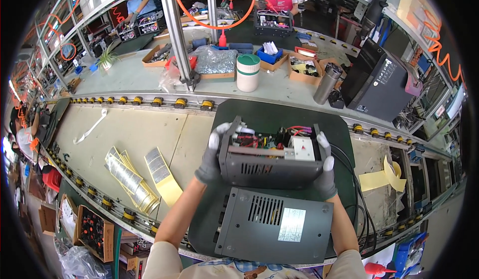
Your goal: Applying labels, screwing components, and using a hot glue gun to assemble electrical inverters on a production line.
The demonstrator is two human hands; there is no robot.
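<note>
Both my hands wear grey gloves with white fingertips. Between them sits a dark grey electronic device chassis (272, 173), its top uncovered so that wires, a circuit board and a white block show inside. My left hand (211, 155) grips its left end, the fingers hooked over the edge. On the opposite end my right hand (326, 173) is closed against the side, thumb and fingers pressing it. Closer to me lies a second dark grey device (259, 231), with slotted vents and a white label on its upper face. A dark green board (239, 112) carries both devices.
Silvery label sheets (132, 179) and a yellow-backed strip (163, 174) lie left of the board. Black cables (360, 189) run along its right side. Beyond the roller rail stand a white-green canister (247, 73), a steel flask (328, 83) and a black case (376, 82). Other people work farther back.
</note>
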